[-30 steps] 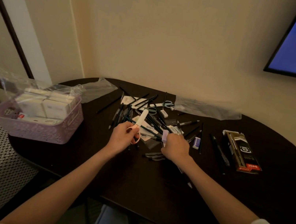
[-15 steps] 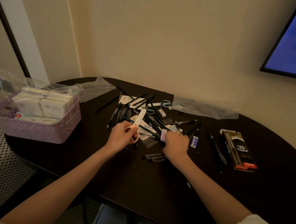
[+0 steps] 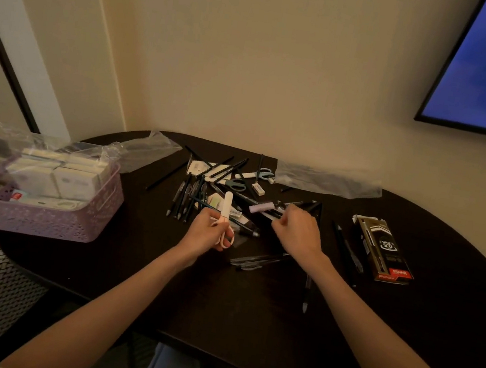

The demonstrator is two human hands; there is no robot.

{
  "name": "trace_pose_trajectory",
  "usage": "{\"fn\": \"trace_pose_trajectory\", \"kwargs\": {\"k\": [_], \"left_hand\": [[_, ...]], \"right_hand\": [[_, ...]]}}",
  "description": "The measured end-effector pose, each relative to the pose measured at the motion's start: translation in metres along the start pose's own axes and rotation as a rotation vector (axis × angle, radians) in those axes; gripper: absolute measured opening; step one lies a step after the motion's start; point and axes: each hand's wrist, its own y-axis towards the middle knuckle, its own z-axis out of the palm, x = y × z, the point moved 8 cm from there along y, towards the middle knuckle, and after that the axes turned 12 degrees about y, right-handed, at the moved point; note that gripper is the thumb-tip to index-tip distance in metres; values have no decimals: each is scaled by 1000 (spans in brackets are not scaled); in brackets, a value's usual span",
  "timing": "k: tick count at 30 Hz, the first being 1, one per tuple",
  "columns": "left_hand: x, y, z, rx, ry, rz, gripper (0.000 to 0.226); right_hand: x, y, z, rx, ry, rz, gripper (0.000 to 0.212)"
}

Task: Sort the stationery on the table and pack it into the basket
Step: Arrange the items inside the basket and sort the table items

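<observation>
Left hand (image 3: 203, 234) grip curled round white-sheathed scissors (image 3: 226, 213), upright. Right hand (image 3: 299, 230) grip pinching lilac pen (image 3: 260, 208) above stationery pile (image 3: 218, 192), mid tabletop (image 3: 249, 304). Lilac basket (image 3: 51, 215) far left, holding boxes.

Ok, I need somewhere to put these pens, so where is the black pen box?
The black pen box lies at the table's right side, right of the right hand.

Right hand (image 3: 299, 233) shifted from near the frame's centre up and rightward into the pen pile (image 3: 201, 199), fingers now curled around dark pens there, lilac capped item (image 3: 260, 208) no longer upright at its knuckles but lying just left.
</observation>
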Motion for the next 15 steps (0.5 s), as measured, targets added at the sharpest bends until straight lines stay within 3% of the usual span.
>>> {"fn": "trace_pose_trajectory", "kwargs": {"k": [9, 15], "left_hand": [[-4, 1, 15, 43, -22, -2, 24], [2, 3, 6, -9, -10, -10, 25]], "right_hand": [[-7, -8, -25, -216, 103, -21, 10], [-16, -23, -42, -429, 350, 42, 13]]}}
